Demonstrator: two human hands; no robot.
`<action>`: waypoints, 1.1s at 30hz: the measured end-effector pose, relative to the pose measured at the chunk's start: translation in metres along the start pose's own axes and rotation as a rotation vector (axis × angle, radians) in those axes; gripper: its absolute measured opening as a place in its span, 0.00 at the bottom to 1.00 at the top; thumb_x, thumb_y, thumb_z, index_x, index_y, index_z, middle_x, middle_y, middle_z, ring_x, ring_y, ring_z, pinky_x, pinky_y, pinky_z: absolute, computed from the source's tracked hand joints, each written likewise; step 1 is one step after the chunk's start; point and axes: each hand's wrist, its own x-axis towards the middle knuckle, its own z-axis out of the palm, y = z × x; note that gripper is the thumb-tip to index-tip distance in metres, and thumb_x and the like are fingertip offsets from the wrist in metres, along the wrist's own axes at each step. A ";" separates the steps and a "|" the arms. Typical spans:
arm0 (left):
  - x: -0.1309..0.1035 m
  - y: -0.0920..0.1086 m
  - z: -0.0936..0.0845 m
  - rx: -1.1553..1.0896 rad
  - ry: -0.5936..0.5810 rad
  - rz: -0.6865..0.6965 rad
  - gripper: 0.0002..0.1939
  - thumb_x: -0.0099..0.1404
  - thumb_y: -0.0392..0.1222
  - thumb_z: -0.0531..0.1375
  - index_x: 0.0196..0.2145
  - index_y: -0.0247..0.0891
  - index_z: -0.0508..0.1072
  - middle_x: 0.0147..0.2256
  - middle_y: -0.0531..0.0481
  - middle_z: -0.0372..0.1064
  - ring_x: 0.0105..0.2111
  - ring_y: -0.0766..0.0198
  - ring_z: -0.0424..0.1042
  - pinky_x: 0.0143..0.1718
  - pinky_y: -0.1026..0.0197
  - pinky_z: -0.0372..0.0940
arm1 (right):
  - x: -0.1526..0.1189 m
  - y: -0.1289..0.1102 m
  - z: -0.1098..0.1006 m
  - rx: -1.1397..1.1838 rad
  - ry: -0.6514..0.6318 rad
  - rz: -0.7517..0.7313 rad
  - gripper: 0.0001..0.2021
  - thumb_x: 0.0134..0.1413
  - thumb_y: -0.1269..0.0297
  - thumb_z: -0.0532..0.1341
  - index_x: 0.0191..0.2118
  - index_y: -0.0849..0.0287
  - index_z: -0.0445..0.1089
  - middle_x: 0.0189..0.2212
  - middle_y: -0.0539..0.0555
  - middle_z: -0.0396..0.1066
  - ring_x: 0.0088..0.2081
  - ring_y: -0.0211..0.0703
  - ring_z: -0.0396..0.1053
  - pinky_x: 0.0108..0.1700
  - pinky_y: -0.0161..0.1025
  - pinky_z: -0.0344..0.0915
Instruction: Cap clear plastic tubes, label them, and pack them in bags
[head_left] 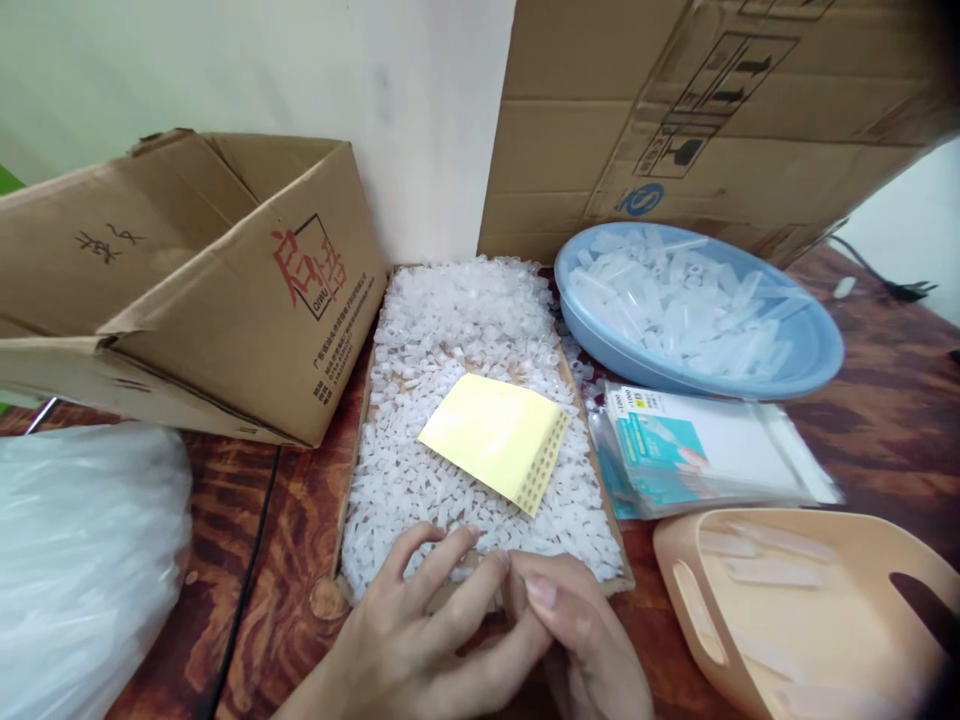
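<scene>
My left hand (439,625) and my right hand (589,625) meet at the front edge of a shallow cardboard tray (365,405). The right thumb and fingers are pinched together against the left fingertips. Whatever lies between them is hidden by the fingers. The left fingers are curled, the middle ones raised over small translucent white plastic pieces (465,310) that fill the tray. On top of these pieces, just beyond my hands, rests a yellow sticker sheet (491,435) with rows of small dark dots along its right side.
An open cardboard box (300,290) stands at left, behind a translucent plastic bag (82,570). To the right are a blue basin (697,380) of clear plastic pieces, packaged plastic sleeves (720,450) and a beige basket (690,600) holding flat clear pieces. A large carton (570,150) stands behind.
</scene>
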 end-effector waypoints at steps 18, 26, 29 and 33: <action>0.000 -0.019 -0.005 -1.130 0.070 -1.265 0.14 0.67 0.48 0.66 0.48 0.41 0.75 0.38 0.50 0.75 0.33 0.63 0.77 0.37 0.62 0.73 | 0.025 -0.013 -0.008 -0.219 0.039 -0.316 0.13 0.66 0.74 0.61 0.50 0.49 0.70 0.48 0.54 0.71 0.52 0.44 0.72 0.52 0.37 0.71; -0.007 -0.014 -0.011 -0.969 -0.330 -0.968 0.13 0.75 0.44 0.56 0.49 0.39 0.79 0.29 0.50 0.75 0.29 0.62 0.75 0.35 0.62 0.71 | 0.027 -0.026 -0.018 -0.371 0.101 -0.342 0.04 0.61 0.69 0.68 0.41 0.55 0.79 0.32 0.50 0.80 0.31 0.40 0.77 0.34 0.33 0.73; -0.011 -0.007 -0.006 -0.686 -0.148 -0.767 0.12 0.75 0.34 0.55 0.47 0.39 0.78 0.35 0.48 0.77 0.34 0.63 0.76 0.37 0.64 0.71 | 0.025 -0.028 -0.011 -0.412 0.121 -0.340 0.02 0.62 0.68 0.66 0.40 0.57 0.78 0.29 0.51 0.79 0.28 0.41 0.76 0.31 0.33 0.72; -0.017 -0.006 -0.002 -0.440 0.003 -0.453 0.18 0.72 0.27 0.56 0.55 0.39 0.72 0.45 0.46 0.76 0.44 0.63 0.77 0.46 0.66 0.70 | 0.013 -0.043 -0.027 -0.500 0.152 -0.339 0.03 0.63 0.65 0.66 0.41 0.54 0.78 0.30 0.51 0.80 0.27 0.42 0.77 0.29 0.33 0.72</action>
